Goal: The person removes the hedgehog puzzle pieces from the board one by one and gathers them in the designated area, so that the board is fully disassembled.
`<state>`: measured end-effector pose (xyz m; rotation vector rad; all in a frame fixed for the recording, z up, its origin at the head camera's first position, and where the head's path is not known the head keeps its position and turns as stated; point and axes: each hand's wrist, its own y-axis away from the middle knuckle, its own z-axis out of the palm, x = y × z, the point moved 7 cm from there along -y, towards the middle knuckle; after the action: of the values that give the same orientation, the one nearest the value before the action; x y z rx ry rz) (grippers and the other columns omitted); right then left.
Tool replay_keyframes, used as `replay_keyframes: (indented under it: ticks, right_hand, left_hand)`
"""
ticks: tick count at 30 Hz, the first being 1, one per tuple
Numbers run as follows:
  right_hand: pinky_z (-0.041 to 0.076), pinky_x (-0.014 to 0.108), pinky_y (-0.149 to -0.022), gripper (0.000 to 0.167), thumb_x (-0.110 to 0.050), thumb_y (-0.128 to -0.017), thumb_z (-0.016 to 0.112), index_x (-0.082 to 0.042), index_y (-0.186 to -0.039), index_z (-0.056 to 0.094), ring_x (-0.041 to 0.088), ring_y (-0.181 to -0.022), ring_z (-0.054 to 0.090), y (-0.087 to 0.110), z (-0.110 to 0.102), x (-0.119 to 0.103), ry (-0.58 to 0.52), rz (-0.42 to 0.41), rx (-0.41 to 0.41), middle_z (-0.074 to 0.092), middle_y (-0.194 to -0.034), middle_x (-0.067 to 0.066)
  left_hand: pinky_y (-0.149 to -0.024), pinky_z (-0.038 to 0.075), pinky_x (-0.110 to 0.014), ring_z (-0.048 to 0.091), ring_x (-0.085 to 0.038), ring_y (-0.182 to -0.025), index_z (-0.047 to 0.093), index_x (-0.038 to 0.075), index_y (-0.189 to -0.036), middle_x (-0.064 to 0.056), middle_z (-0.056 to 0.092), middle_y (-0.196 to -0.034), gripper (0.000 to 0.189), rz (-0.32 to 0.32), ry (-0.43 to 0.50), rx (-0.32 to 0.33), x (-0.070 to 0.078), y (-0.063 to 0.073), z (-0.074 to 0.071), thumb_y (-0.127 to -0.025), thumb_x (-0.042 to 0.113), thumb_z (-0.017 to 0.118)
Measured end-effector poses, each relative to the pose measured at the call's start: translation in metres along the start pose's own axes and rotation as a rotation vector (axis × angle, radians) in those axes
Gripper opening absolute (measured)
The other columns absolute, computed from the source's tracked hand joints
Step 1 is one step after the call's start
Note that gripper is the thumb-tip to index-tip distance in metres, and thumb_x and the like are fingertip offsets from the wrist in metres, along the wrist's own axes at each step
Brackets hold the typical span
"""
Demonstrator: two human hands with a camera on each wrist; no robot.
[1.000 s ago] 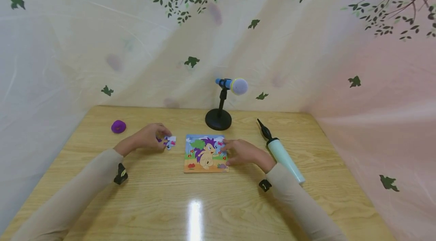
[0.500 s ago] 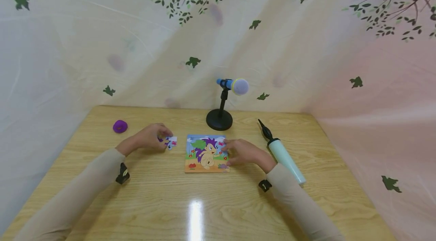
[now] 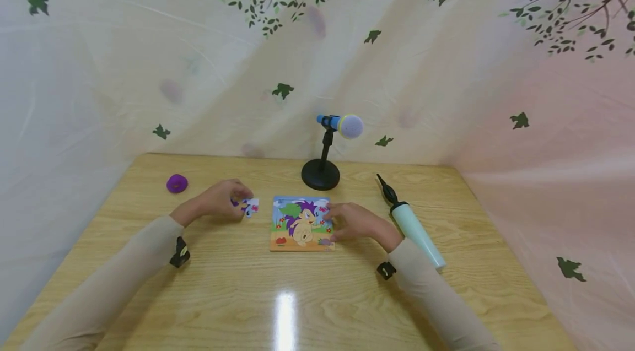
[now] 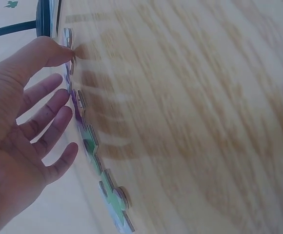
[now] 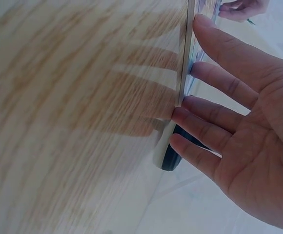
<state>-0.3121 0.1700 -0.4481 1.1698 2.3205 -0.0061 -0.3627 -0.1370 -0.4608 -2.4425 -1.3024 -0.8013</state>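
Note:
My left hand (image 3: 222, 200) touches a few joined-looking jigsaw pieces (image 3: 251, 207) on the table, left of the puzzle board. In the left wrist view these pieces (image 4: 90, 136) run in a row along the tabletop; the thumb meets one end and the loosely spread fingertips reach the row. Part of the row is hidden behind the hand in the head view. A cartoon hedgehog jigsaw puzzle (image 3: 300, 224) lies flat in the middle. At its right edge is my right hand (image 3: 357, 221), thumb and fingertips lightly on it, fingers extended in the right wrist view.
A blue toy microphone (image 3: 342, 125) on a black stand (image 3: 320, 174) is behind the puzzle. To the right lies a pale green hand pump (image 3: 416, 232) with a black nozzle. A purple ring-shaped object (image 3: 177, 183) sits at the back left. A printed curtain (image 3: 223, 92) hangs behind the table.
The head view has drifted slightly, so everything sits a little further right. Both hands keep their places at the pieces and the puzzle.

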Motion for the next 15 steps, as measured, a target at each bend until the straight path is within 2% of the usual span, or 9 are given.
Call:
replay_keyframes:
  ticks: [6, 11, 15]
  right_hand:
    - [0.034, 0.055, -0.12, 0.05, -0.021, -0.087, 0.081, -0.006, -0.133, 0.067, 0.039, -0.148, 0.039, -0.001, 0.002, 0.001, 0.003, 0.004, -0.006, 0.044, -0.157, 0.02]
    - [0.035, 0.054, -0.119, 0.05, -0.023, -0.087, 0.081, -0.006, -0.132, 0.067, 0.038, -0.147, 0.041, -0.002, 0.001, 0.001, 0.022, -0.006, 0.001, 0.046, -0.156, 0.02]
    - [0.035, 0.054, -0.12, 0.051, -0.024, -0.087, 0.082, -0.006, -0.132, 0.068, 0.037, -0.147, 0.041, -0.002, 0.0, -0.001, 0.03, -0.009, 0.002, 0.047, -0.155, 0.02]
  left_hand:
    - [-0.097, 0.054, -0.052, 0.062, -0.032, -0.112, 0.068, 0.002, -0.125, -0.014, 0.066, -0.121, 0.051, 0.004, -0.006, 0.041, 0.007, 0.0, -0.003, -0.078, 0.015, 0.082]
    - [-0.092, 0.055, -0.05, 0.062, -0.033, -0.108, 0.069, 0.002, -0.124, -0.015, 0.068, -0.116, 0.05, 0.086, -0.009, 0.106, 0.024, -0.002, -0.003, -0.078, 0.017, 0.083]
    - [-0.093, 0.054, -0.049, 0.063, -0.031, -0.107, 0.07, 0.002, -0.123, -0.015, 0.069, -0.116, 0.05, 0.132, -0.005, 0.091, 0.039, -0.006, 0.006, -0.078, 0.019, 0.082]
